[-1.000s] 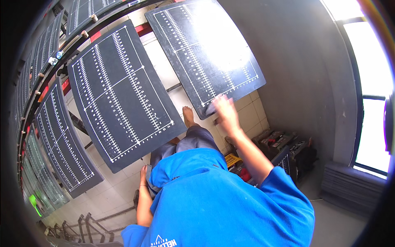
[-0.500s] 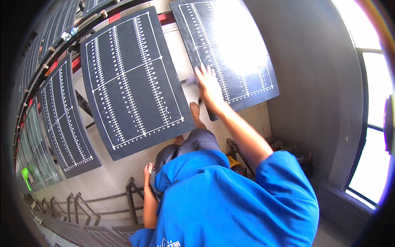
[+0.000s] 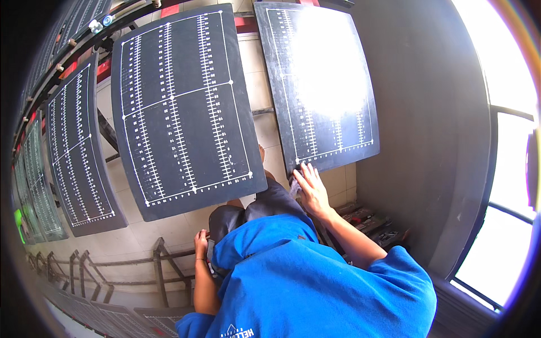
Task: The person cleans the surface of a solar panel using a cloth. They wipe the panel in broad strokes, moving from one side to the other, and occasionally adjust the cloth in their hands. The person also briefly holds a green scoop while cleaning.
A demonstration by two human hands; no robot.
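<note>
My right hand (image 3: 311,191) lies on the near left corner of a black printing board (image 3: 321,90) with white ruler markings, whose middle glares in the window light. A small grey cloth (image 3: 294,186) sits under its fingers at the board's edge. My left hand (image 3: 201,243) hangs flat against my hip beside my dark shorts (image 3: 253,208), with nothing visible in it. My blue shirt (image 3: 315,281) fills the lower middle of the view.
A second, larger black board (image 3: 180,107) stands to the left, and several more boards (image 3: 73,152) curve away along a red-and-black rail (image 3: 84,53). Metal frames (image 3: 112,265) stand on the tiled floor at lower left. A dark wall (image 3: 428,141) and a bright window (image 3: 507,112) are on the right, with tool boxes (image 3: 372,219) below.
My right hand has slid down the right-hand board from its middle to its near left corner. The left hand has stayed at my hip.
</note>
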